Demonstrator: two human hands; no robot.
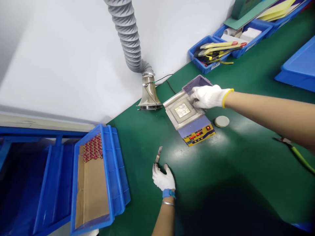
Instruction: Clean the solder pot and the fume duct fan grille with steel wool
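Note:
My left hand (163,177), in a white glove, is low over the green tabletop with thumb and fingers apart. Its fingertips touch the lower end of a narrow, stained metal strip (158,154). My right hand (208,96), gloved with a yellow cuff edge, has its fingers curled at the far right corner of a solder pot (197,127). What those fingers pinch is mostly hidden; a small dark metallic bit shows there. The pot has a bright square of metal (182,110) in its top and a lit display. Beside the hand sits a purple-grey box (194,83).
A fume hood (149,93) on a grey duct (126,36) stands behind the pot. A round pale disc (221,121) lies right of it. Blue tray (110,170) at left holds reddish ring-ended parts (93,147). Cutters (299,154) and a tool bin (205,67) are at right.

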